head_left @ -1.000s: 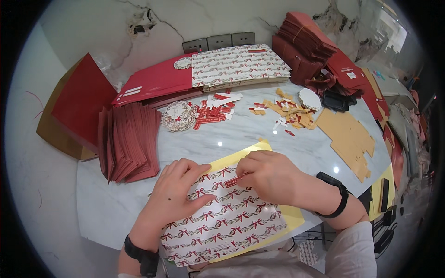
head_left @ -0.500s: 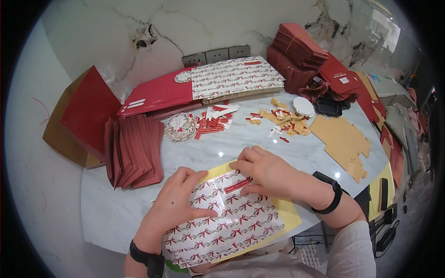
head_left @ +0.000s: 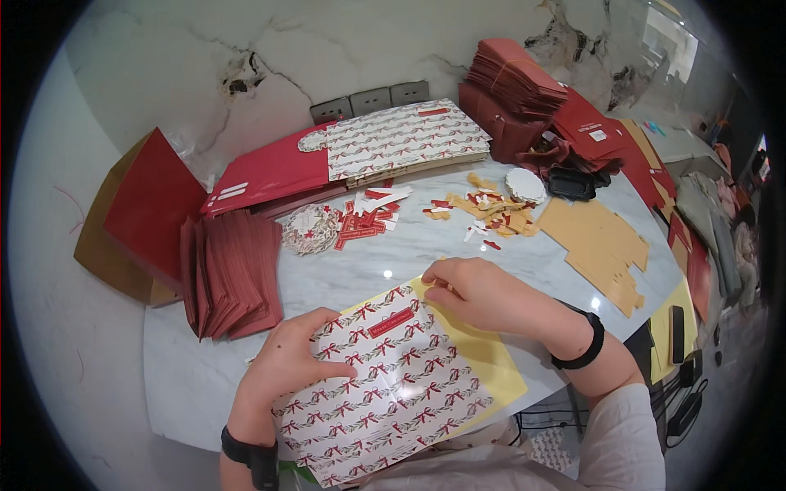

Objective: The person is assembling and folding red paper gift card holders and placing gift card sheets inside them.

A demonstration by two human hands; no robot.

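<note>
A white sheet (head_left: 385, 397) printed with rows of green garlands and red bows lies slanted at the table's near edge. Its glossy surface carries a red label (head_left: 391, 322) near the top. Beneath it, a yellow sheet (head_left: 499, 368) sticks out along the right side. My left hand (head_left: 299, 360) grips the patterned sheet's left edge, thumb flat on top and fingers mostly hidden at the edge. At the top right corner, my right hand (head_left: 473, 293) has its fingers curled together over the yellow sheet's upper edge; what they pinch is hidden.
Dark red folded papers (head_left: 233, 274) stand at left. Behind are a patterned stack (head_left: 409, 143), round wreath tags (head_left: 311, 229) and loose red labels (head_left: 368, 225). Yellow scraps (head_left: 499, 213), a black tray (head_left: 571, 185), a tan sheet (head_left: 602, 245) and a banded red stack (head_left: 516, 78) sit right.
My right hand has left the red label and moved to the sheet's top right corner. The label now lies uncovered, and the patterned sheet has shifted left, showing more yellow at right.
</note>
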